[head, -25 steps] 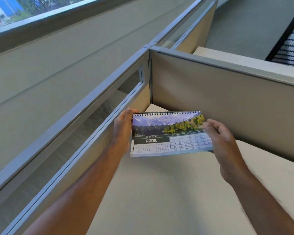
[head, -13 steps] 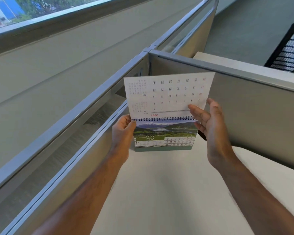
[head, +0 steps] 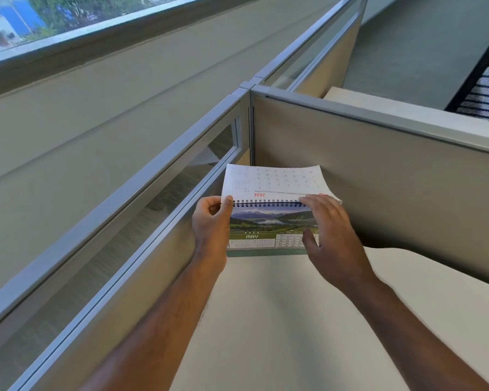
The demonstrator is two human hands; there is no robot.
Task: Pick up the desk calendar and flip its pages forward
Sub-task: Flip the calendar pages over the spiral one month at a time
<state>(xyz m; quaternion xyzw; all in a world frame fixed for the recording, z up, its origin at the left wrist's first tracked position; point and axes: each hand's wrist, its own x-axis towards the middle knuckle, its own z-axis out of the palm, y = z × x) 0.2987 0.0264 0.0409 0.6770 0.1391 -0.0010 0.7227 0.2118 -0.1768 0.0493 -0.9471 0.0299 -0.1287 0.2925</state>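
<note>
Half a second ago the turned page stood upright above the spiral; now it lies folded back over the top, with "2026" in red reading upside down on its reverse. The desk calendar [head: 268, 221] sits lower in view, held in the air above the tabletop [head: 280, 320], near the corner of the partition panels [head: 378, 170]. Your left hand [head: 211, 224] keeps a closed grip on the calendar's left edge, thumb on the front by the spiral. Your right hand [head: 329, 230] has dropped from the lifted page: its fingers lie loosely spread over the spiral's right end, thumb resting on the front page, not clamped. That page reads "MAY" under a mountain-lake photo.
</note>
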